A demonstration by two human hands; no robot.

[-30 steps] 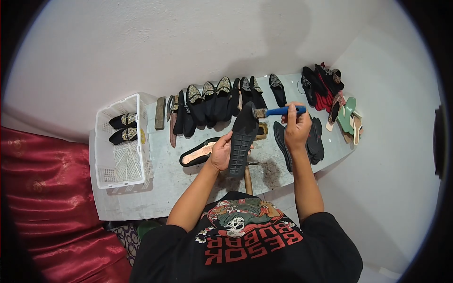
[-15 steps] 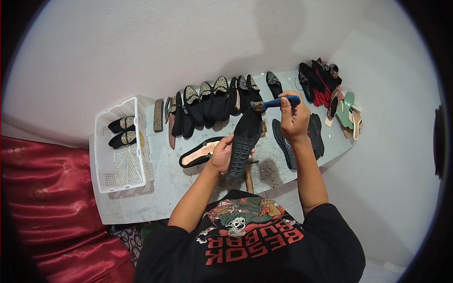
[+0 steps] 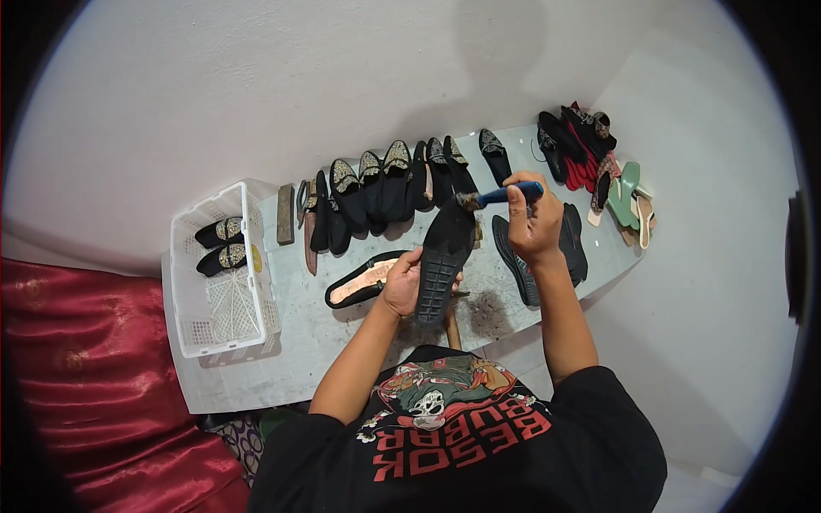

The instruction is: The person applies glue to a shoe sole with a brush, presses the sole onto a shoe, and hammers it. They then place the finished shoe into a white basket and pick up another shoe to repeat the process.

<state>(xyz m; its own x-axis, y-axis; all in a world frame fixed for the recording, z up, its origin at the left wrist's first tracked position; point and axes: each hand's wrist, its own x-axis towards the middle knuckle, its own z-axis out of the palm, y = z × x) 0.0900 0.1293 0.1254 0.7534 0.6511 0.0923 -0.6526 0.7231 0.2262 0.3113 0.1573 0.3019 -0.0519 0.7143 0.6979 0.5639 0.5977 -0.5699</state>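
A black shoe sole (image 3: 440,278) with a ridged heel half is held up by my left hand (image 3: 402,284), thumb on its near face and fingers around behind. My right hand (image 3: 534,224) is closed around the blue handle of a brush (image 3: 505,197). The brush's brownish bristles meet the toe end of the sole. Under my left hand lies a black shoe upper (image 3: 363,284) showing a pale pinkish insole. A wooden handle (image 3: 452,329) sticks out below the sole; its head is hidden.
Several black shoes with patterned fronts (image 3: 396,184) line the table's back edge. Two more black soles (image 3: 516,261) lie right. A white basket (image 3: 181,295) with a pair of shoes stands left, near a wooden block (image 3: 286,214). Green sandals (image 3: 623,197) lie at the far right.
The brush and my right hand have shifted slightly down along the toe end of the sole. My left hand keeps its hold on the sole.
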